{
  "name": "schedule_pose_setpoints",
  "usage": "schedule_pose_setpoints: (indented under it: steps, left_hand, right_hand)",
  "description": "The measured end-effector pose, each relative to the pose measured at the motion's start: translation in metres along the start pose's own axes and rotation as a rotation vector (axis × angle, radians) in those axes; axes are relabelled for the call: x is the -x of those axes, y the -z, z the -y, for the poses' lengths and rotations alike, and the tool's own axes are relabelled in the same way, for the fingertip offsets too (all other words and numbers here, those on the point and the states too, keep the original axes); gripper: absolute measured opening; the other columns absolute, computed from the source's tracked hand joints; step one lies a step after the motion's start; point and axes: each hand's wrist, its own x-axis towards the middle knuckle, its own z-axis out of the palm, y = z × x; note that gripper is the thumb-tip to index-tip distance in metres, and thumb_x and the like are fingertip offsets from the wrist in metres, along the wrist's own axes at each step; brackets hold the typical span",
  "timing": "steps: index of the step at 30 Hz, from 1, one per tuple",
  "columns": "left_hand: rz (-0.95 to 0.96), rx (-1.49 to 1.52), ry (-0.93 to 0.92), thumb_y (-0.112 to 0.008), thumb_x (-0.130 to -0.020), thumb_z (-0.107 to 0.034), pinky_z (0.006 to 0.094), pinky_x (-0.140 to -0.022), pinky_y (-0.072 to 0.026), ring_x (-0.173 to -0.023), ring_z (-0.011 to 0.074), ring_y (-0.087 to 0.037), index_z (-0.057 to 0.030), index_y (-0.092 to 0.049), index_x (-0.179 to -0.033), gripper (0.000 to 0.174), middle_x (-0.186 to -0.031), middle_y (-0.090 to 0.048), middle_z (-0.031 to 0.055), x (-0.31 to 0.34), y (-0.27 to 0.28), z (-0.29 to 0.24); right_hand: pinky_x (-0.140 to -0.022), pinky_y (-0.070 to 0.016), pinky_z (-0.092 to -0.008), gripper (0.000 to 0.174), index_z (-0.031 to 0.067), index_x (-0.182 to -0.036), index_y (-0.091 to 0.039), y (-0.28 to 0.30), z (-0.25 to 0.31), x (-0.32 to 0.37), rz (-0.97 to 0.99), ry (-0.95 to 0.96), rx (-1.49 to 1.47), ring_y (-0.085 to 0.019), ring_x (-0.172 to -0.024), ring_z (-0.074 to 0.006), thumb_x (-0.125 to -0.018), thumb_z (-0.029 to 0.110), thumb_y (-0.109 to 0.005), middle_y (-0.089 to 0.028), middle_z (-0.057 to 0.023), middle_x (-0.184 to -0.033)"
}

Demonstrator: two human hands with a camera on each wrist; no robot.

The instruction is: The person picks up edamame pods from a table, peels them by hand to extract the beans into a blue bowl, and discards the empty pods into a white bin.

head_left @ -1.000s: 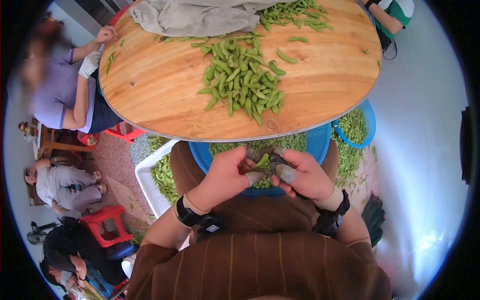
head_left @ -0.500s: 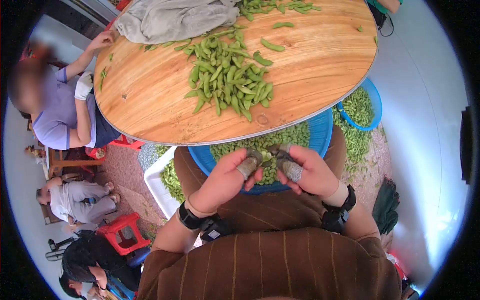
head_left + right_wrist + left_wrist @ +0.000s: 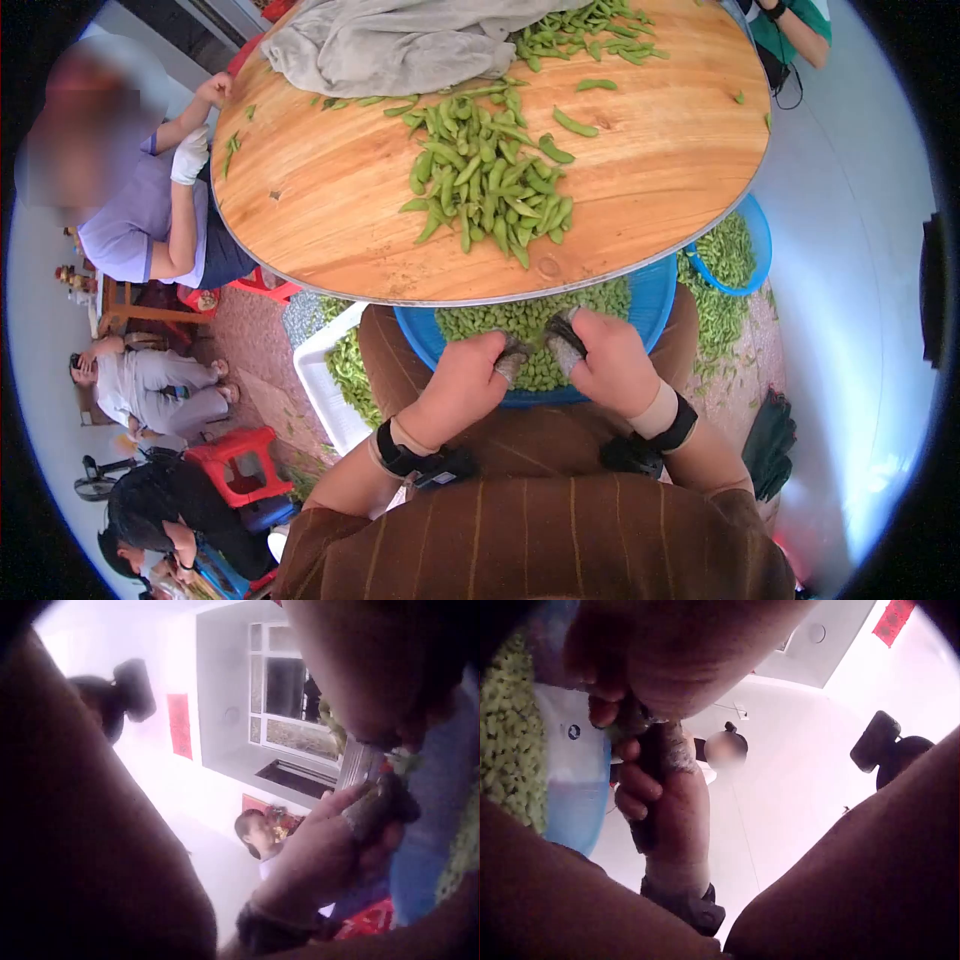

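My left hand (image 3: 468,378) and right hand (image 3: 615,368) face each other over a blue basin (image 3: 655,305) full of shelled green soybeans (image 3: 540,372). Grey wraps cover both thumbs, the left thumb wrap (image 3: 511,364) and the right thumb wrap (image 3: 566,350) pointing inward with a small gap between. Fingers of both hands curl under, mostly hidden in the head view. A bit of green soybean pod (image 3: 406,763) shows at the fingertips in the right wrist view, pinched between the hands. The left wrist view is dark around the fingertips.
A round wooden table (image 3: 330,190) ahead bears a heap of soybean pods (image 3: 490,180) and a grey cloth (image 3: 390,50). A white tray (image 3: 318,370) of pods lies left, a blue basket (image 3: 762,245) right. A person (image 3: 140,225) sits at the table's left.
A whole pod showed between the thumbs, then pale green inside it. Now the fingertips have turned down toward the beans and the thumbs are slightly farther apart. The head view has shifted.
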Motion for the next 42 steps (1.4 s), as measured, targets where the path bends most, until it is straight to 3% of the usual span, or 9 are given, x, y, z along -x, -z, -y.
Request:
schedule_pose_setpoints:
  steps: [4, 6, 9, 12, 18, 20, 26, 36, 42]
  left_hand:
    - [0.007, 0.101, -0.173, -0.059, -0.078, -0.005, 0.0386, -0.057, -0.046, -0.067, 0.0384, -0.058, 0.0002, -0.055, -0.08, 0.007, -0.07, -0.057, 0.0198, -0.002, 0.009, -0.01]
    - [0.038, 0.227, -0.2, -0.058, -0.078, -0.005, 0.0386, -0.057, -0.0457, -0.066, 0.0368, -0.058, 0.0, -0.053, -0.079, 0.007, -0.07, -0.056, 0.0186, 0.0, 0.015, -0.016]
    - [0.182, 0.515, -0.225, -0.058, -0.082, -0.009, 0.0321, -0.055, -0.0449, -0.062, 0.0249, -0.059, -0.0021, -0.055, -0.079, 0.008, -0.068, -0.057, 0.0117, 0.002, 0.024, -0.025]
    - [0.324, 0.93, 0.184, -0.058, -0.084, -0.01, 0.0286, -0.054, -0.0445, -0.061, 0.0171, -0.059, -0.0035, -0.056, -0.081, 0.008, -0.068, -0.059, 0.0083, 0.006, 0.034, -0.02]
    - [0.154, -0.371, 0.058, -0.062, -0.081, -0.017, 0.0394, -0.057, -0.0468, -0.067, 0.0328, -0.061, -0.0039, -0.057, -0.082, 0.015, -0.072, -0.06, 0.0163, 0.052, 0.088, 0.031]
    - [0.196, -0.706, 0.25, -0.064, -0.08, -0.019, 0.0422, -0.057, -0.0464, -0.068, 0.036, -0.06, -0.0043, -0.057, -0.082, 0.016, -0.073, -0.059, 0.0177, 0.059, 0.094, 0.031]
    - [-0.544, -0.196, 0.038, -0.064, -0.077, -0.017, 0.0445, -0.062, -0.0465, -0.069, 0.0398, -0.058, -0.0005, -0.059, -0.08, 0.018, -0.071, -0.058, 0.0199, -0.016, 0.091, -0.016]
    - [-0.477, 0.056, 0.18, -0.061, -0.076, -0.014, 0.0475, -0.06, -0.0454, -0.065, 0.0416, -0.058, 0.0037, -0.057, -0.078, 0.018, -0.067, -0.059, 0.023, -0.056, 0.088, 0.0]
    - [-0.524, -0.479, -0.239, -0.068, -0.07, -0.011, 0.0389, -0.054, -0.0459, -0.064, 0.033, -0.058, -0.001, -0.058, -0.084, 0.02, -0.07, -0.056, 0.0143, -0.006, 0.05, -0.027]
  right_hand:
    - [-0.05, -0.0448, -0.0364, 0.018, 0.0031, -0.087, -0.049, -0.001, 0.004, -0.002, 0.103, -0.099, -0.217, -0.056, -0.056, -0.0297, -0.08, 0.013, -0.063, -0.057, -0.0138, -0.071]
    - [-0.045, -0.0379, -0.0262, 0.019, 0.0059, -0.09, -0.049, 0.01, 0.015, -0.005, 0.33, -0.58, -1.124, -0.044, -0.047, -0.0129, -0.088, 0.021, -0.061, -0.052, -0.0045, -0.064]
    - [-0.044, -0.0358, -0.0224, 0.02, 0.0081, -0.094, -0.049, 0.016, 0.018, -0.004, 0.475, -0.678, -1.536, -0.043, -0.049, -0.0062, -0.09, 0.024, -0.06, -0.054, -0.0016, -0.068]
    - [-0.046, -0.0396, -0.0265, 0.019, 0.0058, -0.093, -0.053, 0.019, 0.016, -0.011, 0.469, -0.479, -1.279, -0.046, -0.05, -0.0094, -0.088, 0.021, -0.062, -0.055, -0.0043, -0.068]
    - [-0.063, -0.0471, -0.044, 0.022, 0.0009, -0.081, -0.053, -0.001, -0.007, -0.004, 0.313, 0.049, -0.049, -0.055, -0.069, -0.0403, -0.074, 0.016, -0.067, -0.054, -0.0191, -0.073]
    - [-0.064, -0.0464, -0.0455, 0.02, 0.0011, -0.08, -0.053, -0.007, 0.0, -0.004, 0.294, 0.005, -0.074, -0.055, -0.071, -0.0405, -0.073, 0.015, -0.066, -0.054, -0.0195, -0.073]
    - [-0.063, -0.0446, -0.0471, 0.018, 0.0003, -0.077, -0.05, -0.008, 0.017, -0.013, 0.261, -0.045, -0.039, -0.054, -0.072, -0.0421, -0.073, 0.011, -0.063, -0.053, -0.0214, -0.073]
    - [-0.056, -0.0437, -0.0406, 0.017, -0.0006, -0.078, -0.052, 0.0, 0.01, 0.002, 0.196, -0.043, -0.019, -0.053, -0.063, -0.0384, -0.077, 0.012, -0.063, -0.051, -0.0195, -0.067]
    - [-0.047, -0.0425, -0.033, 0.018, 0.001, -0.087, -0.054, 0.011, 0.037, -0.017, 0.132, -0.379, -0.544, -0.053, -0.049, -0.0183, -0.084, 0.016, -0.065, -0.053, -0.0075, -0.063]
